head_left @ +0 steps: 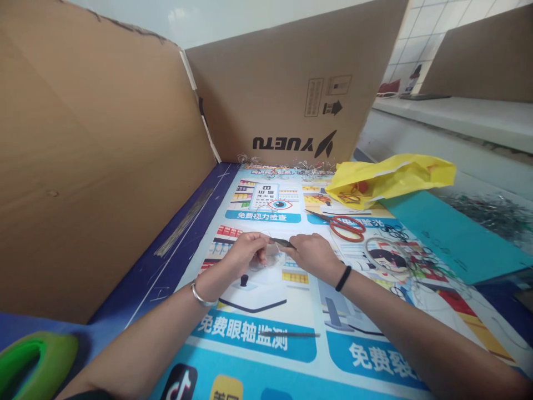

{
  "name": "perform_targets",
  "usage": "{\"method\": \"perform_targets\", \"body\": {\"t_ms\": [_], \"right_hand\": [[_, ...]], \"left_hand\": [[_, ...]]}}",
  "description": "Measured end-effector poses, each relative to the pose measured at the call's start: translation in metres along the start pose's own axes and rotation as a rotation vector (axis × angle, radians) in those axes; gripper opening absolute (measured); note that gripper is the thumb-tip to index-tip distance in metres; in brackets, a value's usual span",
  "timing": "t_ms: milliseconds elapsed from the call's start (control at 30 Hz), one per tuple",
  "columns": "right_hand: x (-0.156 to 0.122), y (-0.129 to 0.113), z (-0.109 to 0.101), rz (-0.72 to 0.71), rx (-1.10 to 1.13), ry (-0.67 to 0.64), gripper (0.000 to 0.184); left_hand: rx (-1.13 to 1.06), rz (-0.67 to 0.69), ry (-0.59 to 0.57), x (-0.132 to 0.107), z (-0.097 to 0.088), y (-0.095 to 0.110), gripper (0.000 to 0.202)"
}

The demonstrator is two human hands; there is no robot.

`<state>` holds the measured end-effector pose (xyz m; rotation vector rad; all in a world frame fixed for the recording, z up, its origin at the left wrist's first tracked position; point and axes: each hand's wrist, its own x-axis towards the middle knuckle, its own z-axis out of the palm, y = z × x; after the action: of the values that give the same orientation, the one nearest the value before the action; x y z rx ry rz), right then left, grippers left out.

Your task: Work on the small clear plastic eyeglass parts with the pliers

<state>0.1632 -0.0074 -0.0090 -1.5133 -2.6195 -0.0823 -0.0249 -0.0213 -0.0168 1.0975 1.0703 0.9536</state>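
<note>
My left hand, with a silver bangle at the wrist, is closed in a pinch at one end of a dark narrow piece. My right hand, wearing a black band, has its fingers closed around the other end. The exact kind of this piece is too small to tell. Thin clear or wire-like loops hang below the left fingers. Red-handled scissors lie beyond my right hand. Nearer to me, a thin metal rod rests on the printed sheet.
Cardboard walls stand at the left and back. A yellow bag holding orange loops lies at back right, by a teal sheet and tangled wire. Thin rods lie left; a green tape roll sits near left.
</note>
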Motion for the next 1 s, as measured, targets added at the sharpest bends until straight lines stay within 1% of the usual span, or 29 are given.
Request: {"method": "perform_targets", "body": {"t_ms": [100,300,567,733,900,1000], "right_hand": [[0.0003,0.0009,0.0008,0.013,0.018,0.009,0.047],[0.0009,0.0037,0.0016,0.024,0.063,-0.011,0.046],[0.0,0.0026,0.0044,0.022,0.055,-0.002,0.049],[-0.0007,0.0014,0.0048,0.028,0.071,0.003,0.051],[-0.0017,0.0002,0.0058,0.032,0.065,0.019,0.05],[-0.002,-0.0008,0.0066,0.048,0.06,0.042,0.05]], "left_hand": [[-0.015,0.006,-0.021,-0.0001,-0.0005,0.0003,0.015],[-0.043,-0.017,-0.016,0.0006,0.0002,0.002,0.018],[-0.064,-0.008,-0.042,0.0016,0.0009,0.0044,0.016],[-0.021,0.003,-0.006,0.0009,0.0024,0.0035,0.011],[0.031,-0.005,0.066,-0.0017,0.007,0.0063,0.009],[0.055,0.028,0.087,-0.0013,0.0073,0.0053,0.009]]}}
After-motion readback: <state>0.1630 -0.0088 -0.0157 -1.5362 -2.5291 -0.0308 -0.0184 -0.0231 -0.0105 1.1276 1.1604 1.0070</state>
